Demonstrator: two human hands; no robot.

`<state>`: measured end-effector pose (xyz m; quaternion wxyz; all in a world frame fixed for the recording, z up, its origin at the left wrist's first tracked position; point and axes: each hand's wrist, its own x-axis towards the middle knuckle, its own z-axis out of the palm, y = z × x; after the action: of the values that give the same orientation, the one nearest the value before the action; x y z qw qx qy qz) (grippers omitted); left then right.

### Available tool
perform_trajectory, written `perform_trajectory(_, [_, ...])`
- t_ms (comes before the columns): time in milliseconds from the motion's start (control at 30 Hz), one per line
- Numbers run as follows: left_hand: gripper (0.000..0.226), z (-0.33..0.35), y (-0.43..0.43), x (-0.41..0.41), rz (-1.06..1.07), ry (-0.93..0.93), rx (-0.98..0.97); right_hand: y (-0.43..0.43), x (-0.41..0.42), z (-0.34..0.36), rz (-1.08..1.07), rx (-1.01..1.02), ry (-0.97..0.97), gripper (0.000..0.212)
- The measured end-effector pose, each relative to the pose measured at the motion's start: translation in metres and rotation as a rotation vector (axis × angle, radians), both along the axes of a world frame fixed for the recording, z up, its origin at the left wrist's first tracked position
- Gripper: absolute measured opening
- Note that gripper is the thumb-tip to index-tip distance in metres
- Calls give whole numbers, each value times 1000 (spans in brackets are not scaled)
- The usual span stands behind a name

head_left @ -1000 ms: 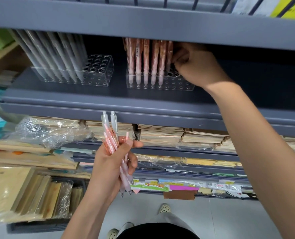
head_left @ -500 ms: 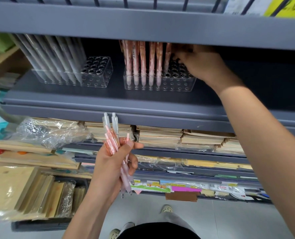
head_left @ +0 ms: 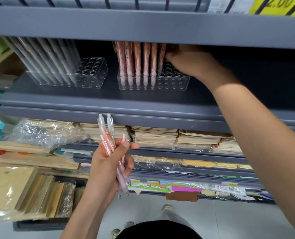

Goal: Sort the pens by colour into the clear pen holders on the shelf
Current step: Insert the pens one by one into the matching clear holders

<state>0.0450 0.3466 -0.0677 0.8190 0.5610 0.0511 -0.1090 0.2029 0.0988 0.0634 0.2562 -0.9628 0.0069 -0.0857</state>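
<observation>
Grey metal shelf (head_left: 143, 99) fills my view. The upper board (head_left: 143, 26) above it hangs low over the pen tops, so I see little headroom there, while open shelf surface stretches right of the holders and in the gap between them. Below the shelf edge, stacked notebooks (head_left: 155, 135) sit near the front lip. On the shelf's left side stands the left holder (head_left: 91, 80), clear plastic, with grey pens (head_left: 45, 61) leaning left in its left half. The right holder (head_left: 171, 83) carries pink pens (head_left: 136, 61) upright in its left rows. The right hand (head_left: 189, 64) reaches in under the upper board, fingers curled against the rightmost pink pen; in that shadow I cannot tell whether it pinches it. The left hand (head_left: 107, 163), low and near, grips a bundle of pens (head_left: 108, 135), pink with two grey. A yellow tag (head_left: 277, 5) at top right reads "2.00"; the print on the pens is too small to read.
</observation>
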Motion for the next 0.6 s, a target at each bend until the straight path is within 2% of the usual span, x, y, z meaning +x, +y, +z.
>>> perform_trajectory(267, [6, -2, -2, -1, 15, 11, 9, -2, -17, -14, 29, 167, -252, 24])
perform_trajectory(400, [4, -3, -2, -1, 3, 11, 11, 0, -25, -16, 94, 209, -297, 15])
perform_trajectory(600, [8, -5, -1, -2, -14, 2, 12, 5, -29, -14, 126, 217, -285, 24])
